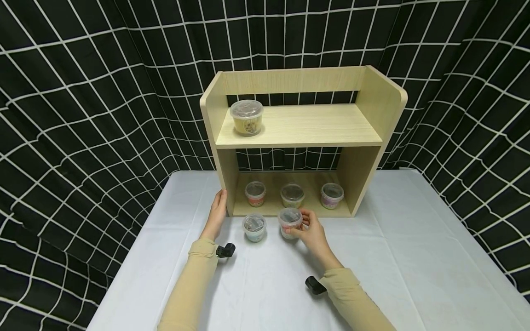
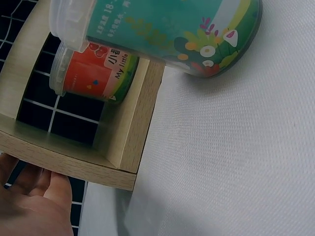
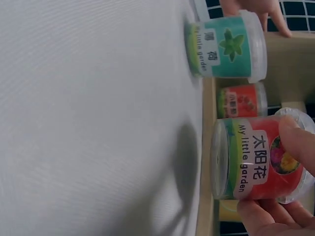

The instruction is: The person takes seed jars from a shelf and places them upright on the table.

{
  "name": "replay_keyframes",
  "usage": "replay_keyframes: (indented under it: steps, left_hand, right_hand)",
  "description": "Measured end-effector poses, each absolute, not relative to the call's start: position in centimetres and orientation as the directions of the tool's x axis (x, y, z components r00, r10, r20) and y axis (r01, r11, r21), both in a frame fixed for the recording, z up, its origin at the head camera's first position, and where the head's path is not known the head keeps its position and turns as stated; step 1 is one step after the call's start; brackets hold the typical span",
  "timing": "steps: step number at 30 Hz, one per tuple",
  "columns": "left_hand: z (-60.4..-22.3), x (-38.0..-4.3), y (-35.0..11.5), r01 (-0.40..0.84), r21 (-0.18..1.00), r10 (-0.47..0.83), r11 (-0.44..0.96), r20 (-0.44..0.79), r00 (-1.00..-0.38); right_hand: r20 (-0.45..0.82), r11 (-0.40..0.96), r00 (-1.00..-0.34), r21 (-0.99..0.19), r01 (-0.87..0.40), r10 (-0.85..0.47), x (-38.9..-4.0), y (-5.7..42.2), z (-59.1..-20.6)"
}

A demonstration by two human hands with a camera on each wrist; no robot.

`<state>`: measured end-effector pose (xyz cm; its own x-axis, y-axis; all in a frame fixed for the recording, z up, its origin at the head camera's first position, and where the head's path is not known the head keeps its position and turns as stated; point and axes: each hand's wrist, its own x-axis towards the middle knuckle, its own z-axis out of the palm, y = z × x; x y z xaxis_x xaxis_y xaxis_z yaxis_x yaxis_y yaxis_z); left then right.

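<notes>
My right hand (image 1: pixel 313 235) holds a clear-lidded plastic tub with a red label (image 3: pixel 256 157) between thumb and fingers. The tub appears just off the white cloth, before the shelf's front edge. Along the outer face of the wooden shelf's left side panel (image 1: pixel 212 110) lies my left hand (image 1: pixel 216 215), fingers fairly straight and touching it. Between the hands, a tub with a teal label (image 3: pixel 221 46) stands upright on the cloth. On the lower board are a red-labelled tub (image 1: pixel 255 194), a yellowish tub (image 1: pixel 292 196) and a purple-labelled tub (image 1: pixel 332 196).
A larger yellow tub (image 1: pixel 247 118) stands at the left of the upper board (image 1: pixel 314 124). White cloth covers the table (image 1: pixel 414 257). Black curtains with a white grid (image 1: pixel 83 115) surround it at the back and sides. A black wrist camera (image 1: pixel 316 285) sticks out from the right sleeve.
</notes>
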<state>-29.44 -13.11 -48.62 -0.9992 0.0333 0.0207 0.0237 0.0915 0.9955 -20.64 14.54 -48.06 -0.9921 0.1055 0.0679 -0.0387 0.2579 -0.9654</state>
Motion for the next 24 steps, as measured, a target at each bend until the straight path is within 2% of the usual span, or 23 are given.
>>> replay_keyframes:
  steps: [9, 17, 24]
  left_hand:
    - [-48.7, -29.5, -13.1, 0.032, 0.996, 0.039, 0.081, 0.029, -0.999]
    - [-48.0, -29.1, -13.1, 0.026, 0.998, 0.057, 0.065, 0.022, -0.998]
    - [-48.8, -29.3, -13.1, 0.039, 0.993, 0.025, 0.115, 0.036, -0.999]
  right_hand:
    - [0.064, 0.291, -0.994, -0.956, -0.035, 0.091, -20.4, 14.5, -48.9]
    - [0.043, 0.266, -0.994, -0.964, -0.016, 0.097, -20.2, 14.3, -49.2]
    - [0.029, 0.248, -0.995, -0.969, -0.004, 0.096, -20.2, 14.2, -49.5]
